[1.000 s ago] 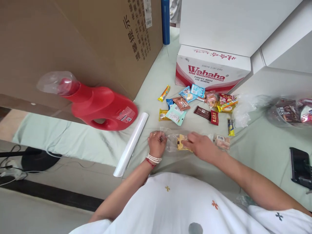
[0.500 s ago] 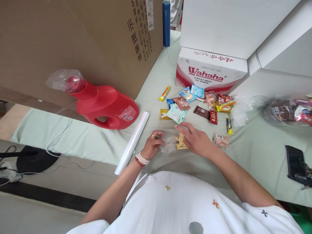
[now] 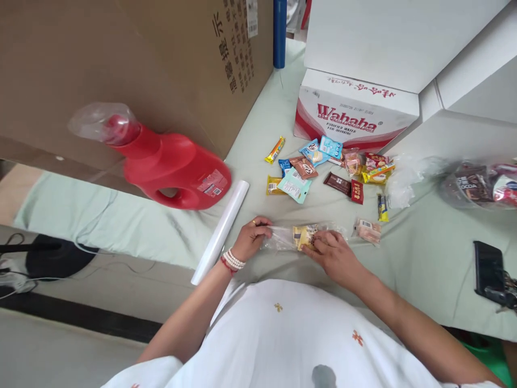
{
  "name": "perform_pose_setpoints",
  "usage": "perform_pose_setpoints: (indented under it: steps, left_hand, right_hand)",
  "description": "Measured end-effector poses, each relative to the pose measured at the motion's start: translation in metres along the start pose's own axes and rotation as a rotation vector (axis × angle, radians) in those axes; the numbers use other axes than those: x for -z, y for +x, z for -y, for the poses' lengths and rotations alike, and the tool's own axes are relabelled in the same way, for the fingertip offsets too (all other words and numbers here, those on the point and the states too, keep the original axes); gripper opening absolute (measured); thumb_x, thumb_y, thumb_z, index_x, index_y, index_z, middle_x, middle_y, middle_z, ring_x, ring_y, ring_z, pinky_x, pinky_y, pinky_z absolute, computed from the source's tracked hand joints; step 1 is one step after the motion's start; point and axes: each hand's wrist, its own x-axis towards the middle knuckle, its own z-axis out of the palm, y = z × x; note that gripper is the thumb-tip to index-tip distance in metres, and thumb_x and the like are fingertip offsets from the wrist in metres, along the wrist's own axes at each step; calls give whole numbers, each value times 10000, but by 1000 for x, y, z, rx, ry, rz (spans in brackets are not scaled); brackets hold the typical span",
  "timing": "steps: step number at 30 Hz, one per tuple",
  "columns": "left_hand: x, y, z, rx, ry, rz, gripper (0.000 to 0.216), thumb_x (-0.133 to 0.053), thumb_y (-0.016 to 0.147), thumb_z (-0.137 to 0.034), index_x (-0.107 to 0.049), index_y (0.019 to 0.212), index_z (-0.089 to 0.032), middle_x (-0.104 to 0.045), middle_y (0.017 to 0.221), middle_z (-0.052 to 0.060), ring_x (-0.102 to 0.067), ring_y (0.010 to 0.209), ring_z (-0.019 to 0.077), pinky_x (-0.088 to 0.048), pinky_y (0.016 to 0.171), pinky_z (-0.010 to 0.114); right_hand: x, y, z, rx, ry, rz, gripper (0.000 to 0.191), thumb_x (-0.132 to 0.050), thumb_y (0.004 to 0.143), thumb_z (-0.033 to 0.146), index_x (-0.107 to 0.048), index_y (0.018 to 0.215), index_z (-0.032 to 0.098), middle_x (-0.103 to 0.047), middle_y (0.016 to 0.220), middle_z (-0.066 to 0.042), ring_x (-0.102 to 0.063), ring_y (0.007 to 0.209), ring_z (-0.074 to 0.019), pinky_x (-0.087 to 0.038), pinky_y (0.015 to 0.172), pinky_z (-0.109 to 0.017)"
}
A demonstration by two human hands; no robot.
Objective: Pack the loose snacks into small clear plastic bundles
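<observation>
A clear plastic bag (image 3: 278, 237) lies stretched sideways on the cloth close to my body. My left hand (image 3: 253, 238) pinches its left end between thumb and fingers. A yellow snack packet (image 3: 301, 236) sits at the middle of the bag; whether it is inside or on top I cannot tell. Over the packet's right part, my right hand (image 3: 335, 256) has its fingers curled and gripping. Beyond the hands lie loose snacks: a pale green packet (image 3: 295, 186), a brown packet (image 3: 304, 167), a dark brown bar (image 3: 337, 182) and a red packet (image 3: 357, 191).
A white plastic-film roll (image 3: 221, 231) and a red detergent jug (image 3: 177, 172) are on the left, by a large cardboard box (image 3: 121, 64). A Wahaha carton (image 3: 355, 110) stands behind the snacks. On the right are a bowl of snacks (image 3: 452, 191) and a phone (image 3: 488, 267).
My right hand has come down onto the yellow packet, its fingers closing. The plastic bag now extends further right, past the packet. My left hand keeps its pinch. The view has shifted slightly.
</observation>
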Motion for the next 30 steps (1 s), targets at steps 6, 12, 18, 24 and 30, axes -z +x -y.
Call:
perform_pose_setpoints:
  steps: [6, 12, 18, 24, 30]
  left_hand:
    - [9, 6, -51, 138, -485, 116, 163, -552, 780, -172, -712, 749, -175, -673, 869, 66, -637, 694, 162, -556, 622, 302]
    - [-46, 45, -91, 77, -410, 263, 370, -497, 904, -206, -728, 1192, -189, -780, 1125, 87, -744, 926, 219, -606, 805, 343]
    - [-87, 45, -88, 7, 176, 198, 389, -478, 980, -189, -707, 1279, -289, -754, 1227, 55, -715, 1056, 236, -560, 899, 365]
    - [-75, 44, -96, 210, 506, 32, 641, -753, 842, -430, -572, 1414, -203, -555, 1413, 186, -551, 1231, 391, -462, 1007, 531]
    - [-75, 48, -95, 271, 565, 175, 327, -674, 883, -418, -625, 1084, -164, -643, 1151, 155, -587, 1122, 345, -496, 918, 455]
  right_hand:
    - [-16, 7, -15, 4, 163, -19, 489, -522, 983, 92, -652, 1402, 308, -679, 1066, -106, -481, 1282, -291, -396, 1074, -485]
    - [-6, 13, -25, 63, 402, -54, 368, -503, 984, 117, -737, 1240, 240, -670, 1228, -113, -467, 1329, -272, -429, 1114, -449]
    - [-23, -1, -38, -450, 592, -391, 349, -415, 1061, 345, -686, 1241, 218, -664, 1099, -113, -622, 1012, -233, -534, 935, -405]
    - [-31, 7, -29, -701, 209, -400, 260, -558, 992, 350, -741, 1029, 169, -552, 1336, -182, -466, 1235, -346, -430, 1054, -509]
    - [-10, 19, -2, -721, 298, -141, 307, -387, 1077, 308, -672, 1056, 197, -689, 966, -96, -626, 785, -209, -449, 683, -290]
